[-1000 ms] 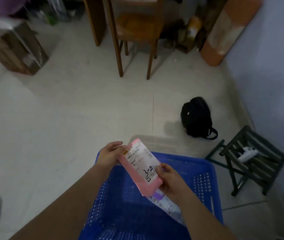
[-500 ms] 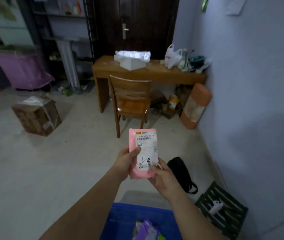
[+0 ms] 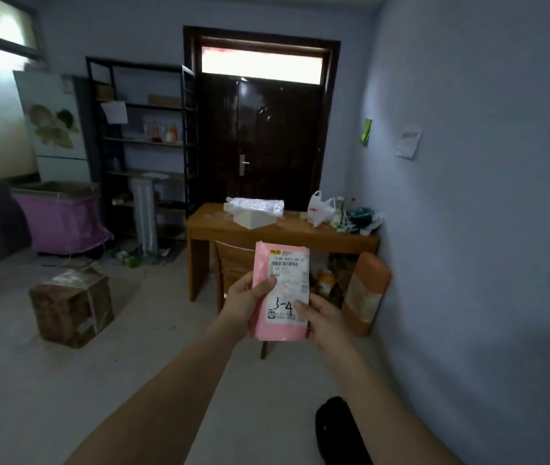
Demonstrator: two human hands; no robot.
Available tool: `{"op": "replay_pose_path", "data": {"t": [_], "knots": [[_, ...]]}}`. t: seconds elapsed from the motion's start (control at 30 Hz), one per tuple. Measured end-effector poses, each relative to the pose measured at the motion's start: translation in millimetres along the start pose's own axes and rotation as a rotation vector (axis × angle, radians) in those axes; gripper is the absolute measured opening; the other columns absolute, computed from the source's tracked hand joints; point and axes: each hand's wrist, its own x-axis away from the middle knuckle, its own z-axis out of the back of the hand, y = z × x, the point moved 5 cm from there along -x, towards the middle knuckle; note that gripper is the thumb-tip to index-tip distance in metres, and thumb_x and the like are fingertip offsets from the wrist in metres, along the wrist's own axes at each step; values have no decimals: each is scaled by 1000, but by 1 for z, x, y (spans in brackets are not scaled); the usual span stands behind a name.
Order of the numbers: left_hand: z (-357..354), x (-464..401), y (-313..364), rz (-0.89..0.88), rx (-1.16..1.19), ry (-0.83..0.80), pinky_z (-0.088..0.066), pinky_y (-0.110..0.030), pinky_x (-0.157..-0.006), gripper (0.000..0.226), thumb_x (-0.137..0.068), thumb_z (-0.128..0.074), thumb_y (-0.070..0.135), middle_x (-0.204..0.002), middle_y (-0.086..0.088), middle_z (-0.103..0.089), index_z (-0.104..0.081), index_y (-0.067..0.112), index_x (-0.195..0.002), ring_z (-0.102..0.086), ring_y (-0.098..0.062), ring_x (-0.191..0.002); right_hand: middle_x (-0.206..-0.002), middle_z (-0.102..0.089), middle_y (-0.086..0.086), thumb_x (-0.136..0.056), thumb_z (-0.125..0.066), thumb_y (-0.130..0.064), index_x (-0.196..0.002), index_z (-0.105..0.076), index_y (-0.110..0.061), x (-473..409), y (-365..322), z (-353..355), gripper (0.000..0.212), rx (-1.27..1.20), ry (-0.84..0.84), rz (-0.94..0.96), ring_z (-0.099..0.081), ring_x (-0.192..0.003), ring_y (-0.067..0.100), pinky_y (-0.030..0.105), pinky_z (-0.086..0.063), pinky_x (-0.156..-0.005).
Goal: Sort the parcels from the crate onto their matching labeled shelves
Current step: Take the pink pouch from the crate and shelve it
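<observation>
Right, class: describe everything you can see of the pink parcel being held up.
The pink parcel is a flat, soft-looking plastic mailer held upright in front of the desk. A white shipping label covers much of its front, with a barcode near the top, small print too fine to read, and "3-4" handwritten in black. The left hand grips its left edge, thumb across the label; the right hand pinches its lower right corner. Its bottom edge looks slightly crumpled.

The white shipping label (image 3: 288,286) on the pink parcel (image 3: 280,293) carried a handwritten "3-4" in black marker. Above the barcode a printed code read about "378A A411-00 E2", not fully sharp. The smaller print lower on the label was too blurred to read.
</observation>
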Motion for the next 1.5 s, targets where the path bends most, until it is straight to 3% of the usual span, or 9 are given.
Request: {"op": "replay_pose_path", "data": {"t": [0.4,0.6,0.7,0.77,0.9,1.0,1.13,1.27,1.5], "knots": [[-34,11,51,-59,-38,-83,-59,-41,-67,24,-87,-62,9,-108,-21,-68,-61,7,-111,-70,-35,-90,-101,-73,5,-90,-58,-6,-105,-67,-17,-4,-42,7,21,-41,8,87,-71,-92,21,33,-57,-74],[-62,11,53,-70,-164,-158,-56,-53,-77,59,-81,-64,-4,-115,-14,-62,-45,23,-130,-66,-36,-97,-101,-72,8,-89,-61,-9,-96,-66,-16,15,-61,31,11,88,127,106,-71,-85,19,34,-58,-75],[-94,12,44,-73,-174,-222,-54,-58,-79,61,-81,-63,-4,-116,-15,-62,-43,25,-131,-66,-38,-96,-89,-72,1,-89,-63,-22,-101,-65,-10,32,-71,57,17,149,242,102,-71,-74,12,26,-58,-63],[-124,15,38,-70,-141,-299,-54,-58,-78,58,-83,-61,-4,-116,-15,-63,-45,24,-131,-66,-39,-95,-89,-73,2,-87,-63,-31,-104,-65,-9,47,-85,80,28,167,323,119,-72,-79,17,35,-60,-72],[-190,35,37,-84,-71,-449,-59,-43,-64,48,-87,-54,-5,-113,-14,-65,-47,17,-129,-67,-34,-90,-85,-69,0,-92,-58,-13,-99,-66,-12,94,-126,126,11,213,508,226,-69,-70,11,24,-56,-62],[-233,53,35,-46,1,-579,-59,-41,-58,33,-91,-50,-2,-106,-12,-68,-55,19,-116,-70,-29,-82,-93,-69,11,-90,-61,-12,-84,-65,-17,136,-147,150,9,224,629,271,-67,-79,22,36,-56,-76],[-272,73,24,-2,14,-694,-50,-60,-85,39,-90,-54,2,-114,-19,-66,-52,18,-126,-67,-38,-94,-94,-70,12,-87,-63,-14,-78,-65,-22,193,-163,171,12,260,850,298,-66,-83,24,40,-55,-82],[-297,114,20,-25,-30,-812,-53,-46,-83,42,-90,-56,7,-107,-4,-70,-51,24,-129,-66,-32,-97,-87,-69,6,-87,-63,-15,-78,-65,-23,256,-173,175,12,272,1028,308,-67,-86,26,40,-54,-81],[-330,198,19,13,17,-1027,-54,-34,-67,42,-89,-58,3,-111,-11,-66,-53,17,-128,-67,-25,-89,-90,-71,11,-88,-61,-13,-79,-66,-20,365,-181,154,13,302,1237,338,-69,-81,25,39,-57,-78]]}}
